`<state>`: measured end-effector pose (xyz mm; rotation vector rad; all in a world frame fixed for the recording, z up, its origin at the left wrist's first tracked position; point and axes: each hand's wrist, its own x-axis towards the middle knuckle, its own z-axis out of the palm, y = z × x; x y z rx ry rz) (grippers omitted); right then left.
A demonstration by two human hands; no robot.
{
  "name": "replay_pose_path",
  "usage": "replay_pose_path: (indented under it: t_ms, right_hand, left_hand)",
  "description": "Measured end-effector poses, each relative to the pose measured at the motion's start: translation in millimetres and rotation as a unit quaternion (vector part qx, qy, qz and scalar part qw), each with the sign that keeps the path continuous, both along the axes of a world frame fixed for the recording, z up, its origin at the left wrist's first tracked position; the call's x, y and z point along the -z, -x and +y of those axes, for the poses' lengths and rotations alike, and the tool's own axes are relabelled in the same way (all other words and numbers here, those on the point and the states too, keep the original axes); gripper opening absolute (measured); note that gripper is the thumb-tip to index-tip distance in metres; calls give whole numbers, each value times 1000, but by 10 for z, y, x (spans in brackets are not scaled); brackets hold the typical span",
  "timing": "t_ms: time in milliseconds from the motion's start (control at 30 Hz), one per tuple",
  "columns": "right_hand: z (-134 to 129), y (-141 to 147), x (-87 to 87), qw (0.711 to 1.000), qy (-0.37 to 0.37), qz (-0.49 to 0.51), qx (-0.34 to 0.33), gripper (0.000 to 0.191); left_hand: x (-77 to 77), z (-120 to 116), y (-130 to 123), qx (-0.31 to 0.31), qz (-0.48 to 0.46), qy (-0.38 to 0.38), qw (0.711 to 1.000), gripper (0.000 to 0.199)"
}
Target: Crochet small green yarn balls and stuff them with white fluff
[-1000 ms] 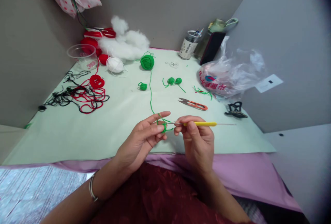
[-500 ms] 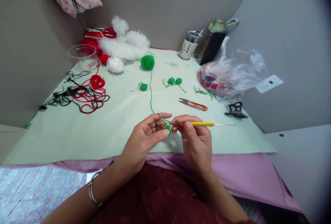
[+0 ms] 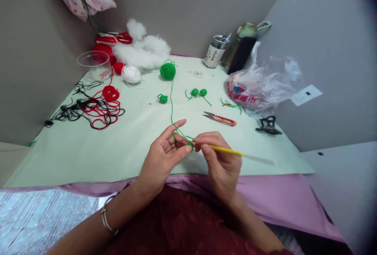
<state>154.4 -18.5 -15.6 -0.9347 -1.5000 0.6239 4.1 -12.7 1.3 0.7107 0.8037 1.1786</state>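
My left hand pinches a small piece of green crochet between thumb and finger, its index finger raised with green yarn looped over it. That strand runs back across the table to a green yarn ball. In my right hand is a crochet hook with a yellow handle, held like a pencil. Its tip is at the green piece; the far metal end is blurred. Small green crocheted balls with loose tails lie beyond my hands, and another green ball sits further left.
Orange-handled thread snips lie just beyond my right hand, with a black hair claw further right. A plastic bag and a pen jar stand behind. At left are tangled black and red cords, white stuffing and a clear cup.
The hook's handle end has swung downward, toward me, so the hook now slants. My left index finger has lifted and straightened, drawing the yarn strand with it.
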Motion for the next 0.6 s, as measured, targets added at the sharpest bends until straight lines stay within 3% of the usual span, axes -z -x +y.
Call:
replay_pose_path:
  t_ms: [67,133,233,333,400,500,533,600]
  right_hand:
    - [-31,-10,22,989,-82,-117,42,28]
    - [-34,-28,22,978,-122,-155,63,32]
    - [17,-49,-34,994,-74,-39,65,26]
    - [71,-33,-85,997,-3,72,26,23]
    - [76,-8,-78,1000,-9,19,5,21]
    - [52,10,-32,989,-96,-98,50,27]
    - [45,4,-21,986,-112,-96,70,28]
    - [47,-20,-20,993,-77,-36,82,24]
  left_hand:
    - [10,7,4,8,-21,17,1000,62]
    - [17,32,23,47,-65,63,995,54]
    - [15,79,56,76,-108,108,985,42]
    - [3,86,44,23,-71,67,995,41]
    - [-1,68,13,-1,-42,41,998,48]
    - [6,55,-4,32,-71,73,994,49]
    - [10,60,6,49,-89,93,990,46]
    - [13,78,39,69,-111,115,985,40]
